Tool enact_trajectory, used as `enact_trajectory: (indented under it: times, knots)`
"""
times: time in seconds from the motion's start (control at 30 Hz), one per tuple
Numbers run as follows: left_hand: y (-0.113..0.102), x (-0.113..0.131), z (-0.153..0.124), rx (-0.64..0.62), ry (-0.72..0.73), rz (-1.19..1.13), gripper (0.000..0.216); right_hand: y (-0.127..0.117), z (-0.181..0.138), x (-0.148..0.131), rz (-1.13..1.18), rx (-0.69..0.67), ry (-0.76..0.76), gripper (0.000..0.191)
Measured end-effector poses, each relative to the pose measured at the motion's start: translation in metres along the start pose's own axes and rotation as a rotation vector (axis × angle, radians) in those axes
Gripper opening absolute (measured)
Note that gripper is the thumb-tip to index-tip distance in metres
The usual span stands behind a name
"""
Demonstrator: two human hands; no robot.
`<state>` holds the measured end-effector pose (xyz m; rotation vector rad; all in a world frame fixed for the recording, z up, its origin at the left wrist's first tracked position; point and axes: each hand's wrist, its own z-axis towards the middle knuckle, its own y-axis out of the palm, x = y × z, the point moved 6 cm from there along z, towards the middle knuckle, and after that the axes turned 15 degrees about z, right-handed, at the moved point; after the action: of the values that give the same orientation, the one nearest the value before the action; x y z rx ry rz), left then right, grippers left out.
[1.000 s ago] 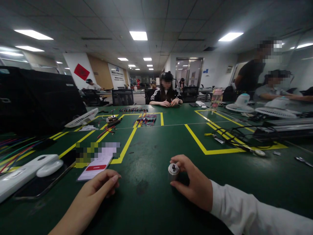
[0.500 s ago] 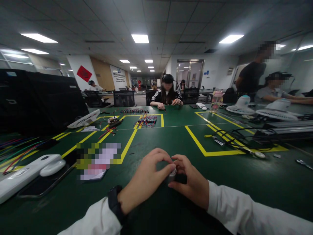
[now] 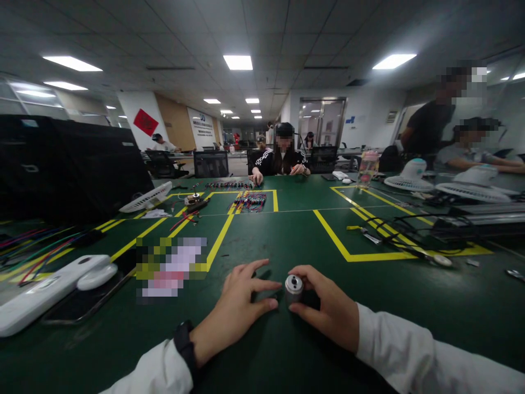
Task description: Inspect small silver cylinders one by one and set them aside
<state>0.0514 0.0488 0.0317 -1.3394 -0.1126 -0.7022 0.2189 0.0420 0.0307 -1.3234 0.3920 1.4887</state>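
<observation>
Silvery metal shows on the small upright cylinder (image 3: 294, 293), which stands at the front middle of the green table (image 3: 279, 241), held between the thumb and curled fingers of the right hand (image 3: 330, 309). Half a second ago the left hand (image 3: 238, 301) had its fingers over the cylinder's top; now it has drawn back to the left, thumb and fingers spread wide, the index fingertip just beside the metal. That bares the top face, with its dark round openings, while the right fingers hide part of the side.

At the left lie a white oblong device (image 3: 49, 295) and a dark slab (image 3: 82, 303) with a white rounded piece (image 3: 96, 277) over it; beyond is a pale sheet-like thing (image 3: 174, 268), blurred out. Dark cables (image 3: 394, 232) cross yellow tape on the right. Farther off sit a tangle of wired parts (image 3: 251, 202) and a black case (image 3: 74, 164). Across the table, a co-worker's hand (image 3: 256, 176) has shifted toward a row of small parts (image 3: 223, 185). On the back wall, a sign (image 3: 200, 128) bears a blue logo and lettering too small to read.
</observation>
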Motion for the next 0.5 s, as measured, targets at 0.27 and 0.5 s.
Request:
enact_trajectory:
  times: [0.27, 0.5]
  knots:
    - [-0.031, -0.04, -0.032, 0.062, -0.195, -0.29, 0.035, -0.091, -0.041, 0.021, -0.251, 0.33, 0.011, 0.045]
    - [-0.057, -0.089, -0.064, 0.113, -0.408, -0.364, 0.026, -0.263, -0.151, 0.07, -0.747, 0.717, 0.155, 0.042]
